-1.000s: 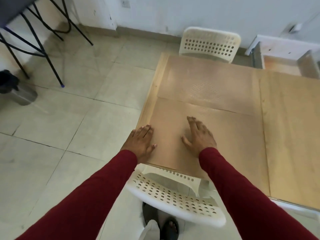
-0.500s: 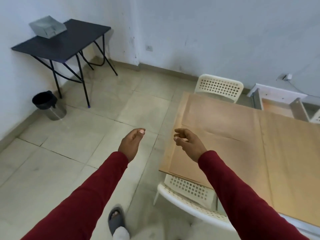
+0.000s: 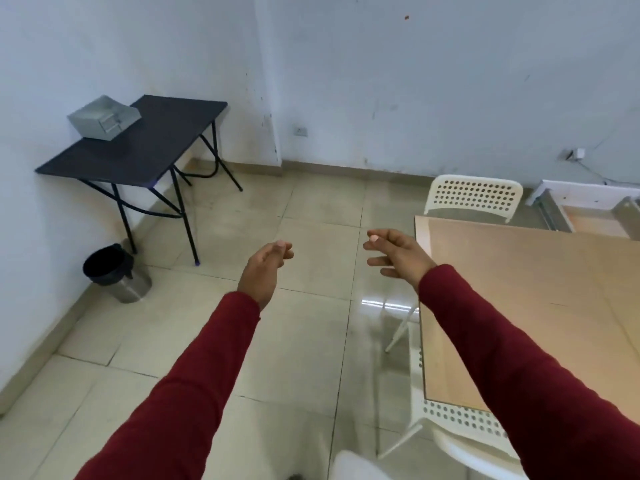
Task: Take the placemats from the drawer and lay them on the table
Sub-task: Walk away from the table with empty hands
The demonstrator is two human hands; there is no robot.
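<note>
Brown placemats point(image 3: 526, 292) lie flat on the glass-topped table point(image 3: 419, 306) at the right, covering most of its top. My left hand point(image 3: 265, 268) hangs in the air over the tiled floor, fingers loosely curled and holding nothing. My right hand point(image 3: 398, 256) hovers just off the table's left edge, fingers spread and bent, also holding nothing. Both arms wear dark red sleeves. A small grey drawer box point(image 3: 104, 121) sits on the black side table point(image 3: 138, 143) at the far left.
A white perforated chair point(image 3: 472, 195) stands at the table's far side and another point(image 3: 460, 427) at its near side. A black-lined metal bin point(image 3: 116, 271) sits by the left wall. An open white drawer frame point(image 3: 588, 209) lies at the back right.
Both hands lifted off the placemat and left the table. My view turned left and up, bringing the black side table, the bin and the wall into sight.
</note>
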